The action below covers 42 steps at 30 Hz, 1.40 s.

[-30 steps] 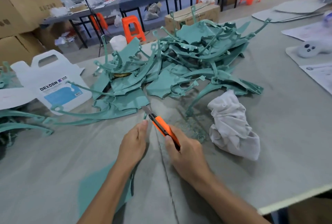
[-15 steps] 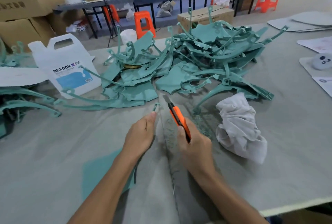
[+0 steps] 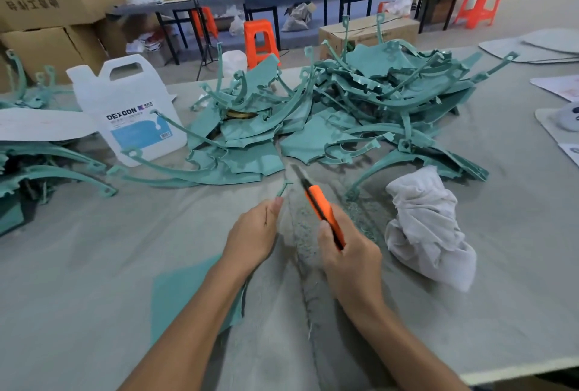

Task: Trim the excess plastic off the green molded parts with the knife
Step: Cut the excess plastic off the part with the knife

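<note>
My right hand (image 3: 347, 252) grips an orange utility knife (image 3: 322, 212) with its blade out, pointing up and left toward the pile. My left hand (image 3: 253, 234) holds a flat green molded part (image 3: 185, 293) that lies mostly under my forearm; a thin green strip (image 3: 283, 189) sticks up from my fingertips just left of the blade. A big heap of green molded parts (image 3: 344, 114) lies across the table beyond both hands.
A white DEXCON jug (image 3: 131, 111) stands at the left of the heap. A crumpled white cloth (image 3: 429, 227) lies right of my right hand. More green parts (image 3: 37, 165) lie at the far left. Green shavings (image 3: 307, 234) dust the grey table (image 3: 501, 296).
My right hand has drawn the knife a little to the right, away from my left hand. The thin green strip now stands free at my left fingertips. The camera tilted up.
</note>
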Tool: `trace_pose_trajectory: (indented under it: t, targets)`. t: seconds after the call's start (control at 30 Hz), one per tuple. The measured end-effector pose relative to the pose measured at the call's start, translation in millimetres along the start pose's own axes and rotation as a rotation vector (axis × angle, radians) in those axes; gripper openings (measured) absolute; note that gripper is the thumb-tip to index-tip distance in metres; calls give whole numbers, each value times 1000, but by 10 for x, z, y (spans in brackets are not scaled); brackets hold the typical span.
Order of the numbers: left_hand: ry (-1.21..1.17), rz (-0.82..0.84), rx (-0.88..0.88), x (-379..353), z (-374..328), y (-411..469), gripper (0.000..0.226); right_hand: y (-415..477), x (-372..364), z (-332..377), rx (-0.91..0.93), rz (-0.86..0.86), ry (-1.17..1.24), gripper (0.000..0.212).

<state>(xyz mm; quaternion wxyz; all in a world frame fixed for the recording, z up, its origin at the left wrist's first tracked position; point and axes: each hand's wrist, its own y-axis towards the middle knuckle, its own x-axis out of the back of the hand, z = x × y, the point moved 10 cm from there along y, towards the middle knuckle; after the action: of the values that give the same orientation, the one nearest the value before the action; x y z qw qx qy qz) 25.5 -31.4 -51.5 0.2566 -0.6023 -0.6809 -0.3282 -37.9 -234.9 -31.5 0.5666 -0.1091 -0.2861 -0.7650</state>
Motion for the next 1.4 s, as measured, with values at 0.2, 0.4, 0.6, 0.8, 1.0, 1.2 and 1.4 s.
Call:
trace_pose_trajectory:
  t: [0.2,0.4,0.6,0.8,1.0,1.2,1.4]
  targets:
    - [40,31,-2,-6,-29,-18,56,13,-13,-51,-12,4,117,27]
    - [-63,108,-1,117,-122,-132,37,29,17,-149,-72,-18,262,22]
    - [93,97,45,717,150,-658,74,36,7,-203,-104,-4,308,23]
    - [464,505,257,791,910,-1556,134,39,-9,-205,-106,-12,300,21]
    - [239,184,184,1306,659,-1511,58,40,-13,-226,-118,-5,344,24]
    - [-428,-138,225,1649,379,-1233,31,23,62,-166,-107,-38,385,22]
    - [116,-143,321,1289,678,-974,66,29,42,-200,-109,-33,393,24]
